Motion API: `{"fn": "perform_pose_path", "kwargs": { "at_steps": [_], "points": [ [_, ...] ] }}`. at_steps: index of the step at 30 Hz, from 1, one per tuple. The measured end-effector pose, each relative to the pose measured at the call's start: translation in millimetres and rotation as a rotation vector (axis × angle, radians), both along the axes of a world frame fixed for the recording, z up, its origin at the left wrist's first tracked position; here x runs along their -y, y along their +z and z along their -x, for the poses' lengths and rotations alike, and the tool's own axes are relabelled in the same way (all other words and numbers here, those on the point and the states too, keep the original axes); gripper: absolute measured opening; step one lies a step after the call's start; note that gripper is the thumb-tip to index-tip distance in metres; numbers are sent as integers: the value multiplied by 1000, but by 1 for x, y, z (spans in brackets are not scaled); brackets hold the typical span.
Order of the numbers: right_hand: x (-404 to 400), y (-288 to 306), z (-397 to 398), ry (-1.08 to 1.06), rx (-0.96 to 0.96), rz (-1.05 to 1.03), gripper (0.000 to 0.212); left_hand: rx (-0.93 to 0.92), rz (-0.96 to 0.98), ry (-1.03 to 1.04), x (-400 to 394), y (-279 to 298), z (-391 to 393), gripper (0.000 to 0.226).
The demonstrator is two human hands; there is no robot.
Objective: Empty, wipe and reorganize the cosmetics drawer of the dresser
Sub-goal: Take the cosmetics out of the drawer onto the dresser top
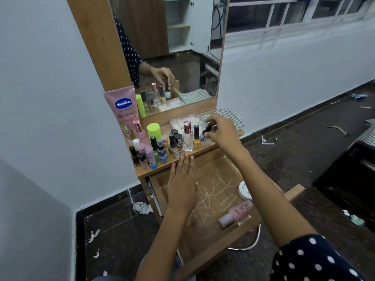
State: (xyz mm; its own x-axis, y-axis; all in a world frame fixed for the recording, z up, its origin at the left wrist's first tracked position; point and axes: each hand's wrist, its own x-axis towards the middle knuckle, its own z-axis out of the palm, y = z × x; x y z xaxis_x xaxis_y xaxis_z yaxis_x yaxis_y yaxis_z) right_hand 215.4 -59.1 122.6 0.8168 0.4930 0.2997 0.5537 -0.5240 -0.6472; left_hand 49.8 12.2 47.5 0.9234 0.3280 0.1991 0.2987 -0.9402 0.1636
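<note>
The wooden drawer (205,258) stands pulled open below the dresser top (205,150). Its floor is marked with pale scribbles. A white jar (244,191) and a pink bottle (236,214) lying on its side rest at the drawer's right. Several cosmetic bottles (172,144) stand crowded on the dresser top. My right hand (220,129) is closed on a small dark-capped nail polish bottle (206,133), held at the right end of that row. My left hand (182,185) hovers flat, fingers spread, over the drawer's back left part.
A pink Vaseline tube (124,110) and a green-capped can (154,131) stand at the left by the mirror (182,53). A clear plastic box (185,120) and a checked cloth (229,116) lie at the back right. Paper scraps (142,207) litter the dark floor.
</note>
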Motion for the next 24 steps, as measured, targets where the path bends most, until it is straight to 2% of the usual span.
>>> {"fn": "perform_pose_path", "kwargs": {
  "at_steps": [5, 10, 14, 17, 20, 22, 24],
  "points": [
    [-13, -8, -2, -19, 25, 72, 39, -4, 8, -5, -1, 2, 0, 73],
    [-3, -10, -3, 1, -72, -18, 42, -20, 10, 2, -2, 3, -1, 73],
    [28, -15, 5, -27, -13, -44, 36, -21, -1, 14, -1, 2, -1, 71],
    [64, -27, 15, 39, -25, 166, 31, -6, 4, 9, -1, 2, -3, 72],
    [94, -47, 23, 101, -41, 596, 20, -21, -5, 4, -3, 0, -4, 72],
    [108, -66, 26, 144, -35, 829, 28, -41, -13, 3, -2, 0, -4, 72],
    [118, -79, 26, 182, -40, 941, 36, -54, -18, 1, -2, 1, -4, 72]
  ]
}}
